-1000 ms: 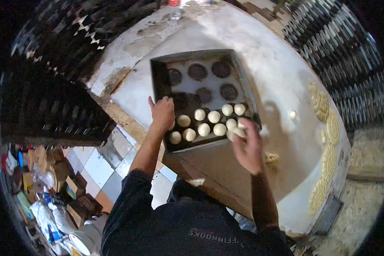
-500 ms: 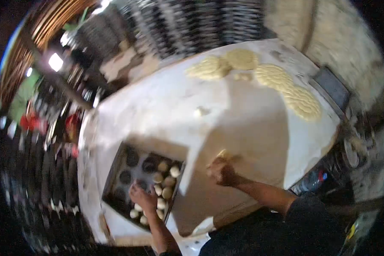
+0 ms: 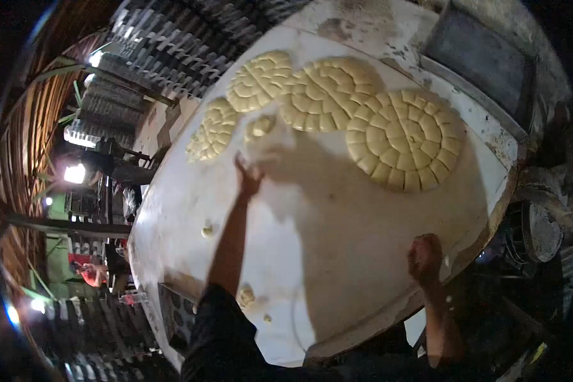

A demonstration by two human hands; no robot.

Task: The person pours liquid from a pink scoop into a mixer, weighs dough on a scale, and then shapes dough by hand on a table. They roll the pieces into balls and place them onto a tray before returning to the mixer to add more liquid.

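My left hand [image 3: 249,178] is stretched forward over the table with its fingers apart and nothing in them. Just beyond it lie a few small lumps of dough [image 3: 259,127], close to the scored dough rounds. My right hand [image 3: 425,258] is curled into a fist near the table's front right edge; whatever it may hold is hidden. The biggest cut dough round [image 3: 404,140] lies beyond that fist. Further left are a second cut dough round [image 3: 325,95], a third round [image 3: 260,81] and a partly broken-up dough round [image 3: 213,132].
A dark baking tray [image 3: 179,312] sits at the table's left front, partly covered by my left sleeve. Small dough scraps [image 3: 246,296] lie on the white table [image 3: 267,248]. Another metal tray [image 3: 481,60] stands at the far right. A person in red [image 3: 92,272] is in the background.
The view has swung right and forward. My left hand has left the tray of dough balls and reached out toward the dough rounds. My right hand now appears nearer the front right edge.
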